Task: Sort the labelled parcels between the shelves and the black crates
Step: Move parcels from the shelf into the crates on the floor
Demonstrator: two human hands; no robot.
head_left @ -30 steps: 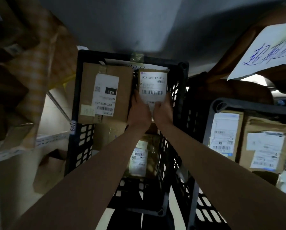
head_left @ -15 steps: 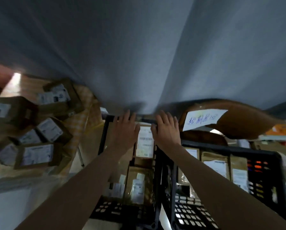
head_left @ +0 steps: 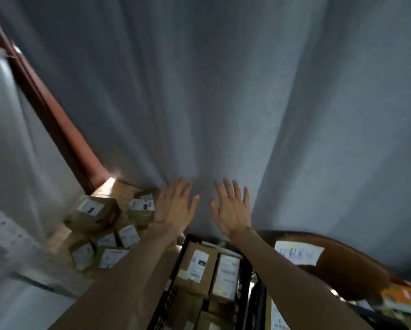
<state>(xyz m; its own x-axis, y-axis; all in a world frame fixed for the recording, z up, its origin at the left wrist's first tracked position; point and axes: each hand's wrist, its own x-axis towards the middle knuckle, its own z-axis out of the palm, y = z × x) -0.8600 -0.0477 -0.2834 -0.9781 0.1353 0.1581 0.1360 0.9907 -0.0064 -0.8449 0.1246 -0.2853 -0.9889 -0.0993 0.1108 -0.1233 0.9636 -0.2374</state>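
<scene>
Below both raised hands, labelled parcels (head_left: 199, 265) in black crate (head_left: 176, 277), left hand (head_left: 173, 206) and right hand (head_left: 230, 210) fingers spread, empty

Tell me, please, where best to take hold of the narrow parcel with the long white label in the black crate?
Probably by its top edge from above: the narrow parcel stands upright, wedged between the wider parcel and the black crate wall, so its sides seem blocked. Both hands hover open above.

Person's body seen from a head-worn camera | left hand (head_left: 173, 206): bare, no glove, ring or watch visible | right hand (head_left: 232, 210): bare, likewise unadorned | forearms behind the fingers: bare, no sleeve in view | view blurred, fine detail unclear
</scene>
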